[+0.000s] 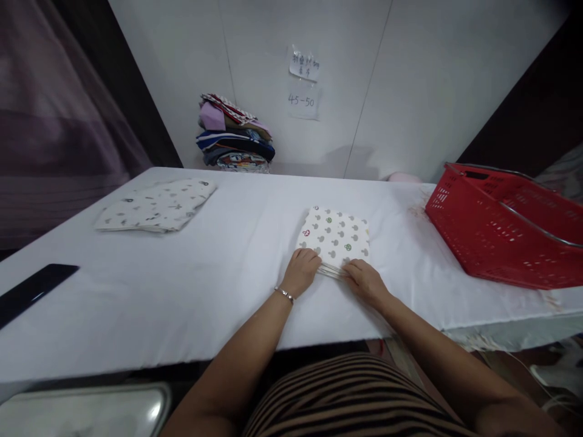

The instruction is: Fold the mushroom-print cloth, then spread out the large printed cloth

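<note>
A folded white cloth [339,233] with rows of grey, red and green mushroom-like prints lies on the white-covered table [237,285] in front of me. My left hand [303,270], with a bracelet at its wrist, grips the near left corner with curled fingers. At the near right corner, my right hand [365,282] closes its fingers on the folded edge. Several layers show along that edge between the hands. The fingertips and thumbs are partly hidden.
Another folded printed cloth [159,206] lies at the far left. A dark, glossy flat object [34,291] sits near the left edge. The red basket [505,237] stands on the right. Folded fabrics [237,133] are stacked at the back, against the wall.
</note>
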A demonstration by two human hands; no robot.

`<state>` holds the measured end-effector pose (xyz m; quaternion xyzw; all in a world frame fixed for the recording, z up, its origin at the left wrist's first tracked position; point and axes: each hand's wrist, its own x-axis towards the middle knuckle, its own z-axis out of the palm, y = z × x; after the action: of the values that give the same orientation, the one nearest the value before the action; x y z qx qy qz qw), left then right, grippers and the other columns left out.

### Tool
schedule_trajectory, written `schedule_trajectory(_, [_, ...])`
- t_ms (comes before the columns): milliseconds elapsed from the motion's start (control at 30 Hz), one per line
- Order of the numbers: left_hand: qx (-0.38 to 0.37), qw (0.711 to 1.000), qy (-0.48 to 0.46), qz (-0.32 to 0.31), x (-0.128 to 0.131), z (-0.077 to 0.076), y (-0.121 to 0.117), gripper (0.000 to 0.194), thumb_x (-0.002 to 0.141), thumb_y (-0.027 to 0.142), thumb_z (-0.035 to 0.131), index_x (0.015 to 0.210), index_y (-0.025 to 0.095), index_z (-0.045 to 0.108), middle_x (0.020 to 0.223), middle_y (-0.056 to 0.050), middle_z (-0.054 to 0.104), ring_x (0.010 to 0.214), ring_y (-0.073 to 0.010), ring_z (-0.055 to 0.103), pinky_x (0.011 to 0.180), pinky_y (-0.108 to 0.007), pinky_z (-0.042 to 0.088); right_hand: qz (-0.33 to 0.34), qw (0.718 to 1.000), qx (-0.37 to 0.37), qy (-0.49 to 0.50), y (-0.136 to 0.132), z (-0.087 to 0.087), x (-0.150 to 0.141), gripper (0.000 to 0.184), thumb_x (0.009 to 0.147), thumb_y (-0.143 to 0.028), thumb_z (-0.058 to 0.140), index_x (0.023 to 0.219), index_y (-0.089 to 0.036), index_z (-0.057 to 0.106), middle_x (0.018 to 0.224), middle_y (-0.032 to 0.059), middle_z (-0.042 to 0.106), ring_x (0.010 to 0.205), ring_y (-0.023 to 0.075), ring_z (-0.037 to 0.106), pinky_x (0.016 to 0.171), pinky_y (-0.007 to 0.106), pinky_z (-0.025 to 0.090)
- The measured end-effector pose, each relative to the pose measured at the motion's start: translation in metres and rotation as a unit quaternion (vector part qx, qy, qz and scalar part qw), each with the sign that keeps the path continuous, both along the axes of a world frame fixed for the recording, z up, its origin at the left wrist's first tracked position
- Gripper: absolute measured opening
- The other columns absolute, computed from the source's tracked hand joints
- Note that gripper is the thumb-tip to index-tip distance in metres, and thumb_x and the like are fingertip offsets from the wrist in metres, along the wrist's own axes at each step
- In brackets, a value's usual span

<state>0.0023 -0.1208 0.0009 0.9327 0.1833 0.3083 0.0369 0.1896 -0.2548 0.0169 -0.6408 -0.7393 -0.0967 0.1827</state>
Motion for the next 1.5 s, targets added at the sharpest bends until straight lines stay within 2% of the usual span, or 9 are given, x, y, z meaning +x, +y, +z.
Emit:
schedule_trajectory(100, [-0.028, 0.999, 0.000, -0.026, -0.004, 0.001, 0.000, 0.011, 0.090, 0.029, 0.053, 0.093, 0.020, 0.058, 0.094, -0.004, 0.060, 0.094, -0.0185, 0.051, 0.086, -0.036, 0.039, -0.010, 1.000, -0.004, 0.000, 0.000, -0.001, -0.001, 0.016, 0.091, -0.023, 0.048, 0.094, -0.017, 0.062, 0.089, 0.0083, 0.060, 0.081, 0.0209, 0.053, 0.069, 0.031, 0.044])
schedule_trajectory(200, [-0.035, 0.999, 0.002, -0.033, -0.007, 0.002, 0.001, 0.015, 0.089, 0.030, 0.054, 0.098, 0.020, 0.058, 0.097, -0.005, 0.059, 0.096, -0.0193, 0.051, 0.086, -0.037, 0.039, -0.013, 1.000, -0.011, 0.004, 0.001, 0.000, -0.001, 0.018, 0.092, -0.023, 0.046, 0.093, -0.018, 0.063, 0.089, 0.0083, 0.060, 0.080, 0.0207, 0.053, 0.069, 0.031, 0.044])
schedule_trajectory(433, [-0.029, 0.999, 0.015, -0.022, -0.005, 0.003, -0.001, 0.010, 0.090, 0.023, 0.051, 0.097, 0.020, 0.058, 0.095, -0.004, 0.059, 0.094, -0.0189, 0.051, 0.086, -0.036, 0.040, -0.022, 0.999, -0.029, 0.022, 0.001, 0.005, -0.003, 0.013, 0.090, -0.023, 0.050, 0.094, -0.019, 0.062, 0.088, 0.0068, 0.060, 0.081, 0.0197, 0.054, 0.070, 0.030, 0.043])
schedule_trajectory(633, [-0.002, 1.000, 0.020, 0.000, 0.001, 0.004, -0.002, 0.010, 0.091, 0.023, 0.049, 0.088, 0.020, 0.058, 0.090, -0.004, 0.059, 0.091, -0.0186, 0.052, 0.085, -0.036, 0.040, -0.054, 0.998, -0.039, -0.019, 0.006, 0.008, -0.009, 0.013, 0.091, -0.025, 0.050, 0.091, -0.019, 0.062, 0.085, 0.0058, 0.060, 0.078, 0.0192, 0.053, 0.066, 0.029, 0.040])
schedule_trajectory(900, [0.007, 1.000, 0.018, -0.009, -0.001, 0.004, -0.004, 0.009, 0.089, 0.019, 0.048, 0.094, 0.020, 0.056, 0.097, -0.005, 0.058, 0.095, -0.0193, 0.052, 0.087, -0.038, 0.040, -0.007, 1.000, 0.012, -0.022, 0.004, -0.003, -0.003, 0.019, 0.093, -0.024, 0.043, 0.098, -0.017, 0.061, 0.088, 0.0078, 0.060, 0.080, 0.0207, 0.052, 0.068, 0.031, 0.041])
schedule_trajectory(1167, [0.048, 0.999, 0.020, 0.014, 0.007, 0.004, -0.001, 0.006, 0.084, 0.014, 0.053, 0.082, 0.019, 0.054, 0.089, -0.005, 0.058, 0.090, -0.0206, 0.051, 0.089, -0.040, 0.039, -0.002, 0.998, 0.058, -0.011, 0.003, -0.007, -0.003, 0.019, 0.091, -0.019, 0.044, 0.099, -0.018, 0.061, 0.090, 0.0087, 0.061, 0.083, 0.0212, 0.053, 0.072, 0.033, 0.044])
schedule_trajectory(1333, [0.072, 0.996, 0.047, 0.000, 0.002, 0.004, 0.000, 0.011, 0.085, 0.010, 0.048, 0.082, 0.019, 0.053, 0.089, -0.004, 0.058, 0.089, -0.0200, 0.052, 0.084, -0.037, 0.040, 0.003, 0.999, 0.031, -0.028, 0.002, -0.007, -0.004, 0.020, 0.093, -0.022, 0.043, 0.099, -0.017, 0.062, 0.090, 0.0088, 0.061, 0.081, 0.0211, 0.052, 0.071, 0.033, 0.043])
schedule_trajectory(1500, [0.067, 0.996, 0.056, -0.012, -0.004, 0.005, 0.002, 0.015, 0.082, 0.005, 0.048, 0.085, 0.019, 0.053, 0.094, -0.004, 0.058, 0.091, -0.0199, 0.051, 0.083, -0.036, 0.040, 0.021, 0.998, 0.043, -0.028, 0.000, -0.008, -0.004, 0.023, 0.093, -0.020, 0.041, 0.105, -0.016, 0.061, 0.093, 0.0100, 0.061, 0.083, 0.0217, 0.052, 0.072, 0.034, 0.043])
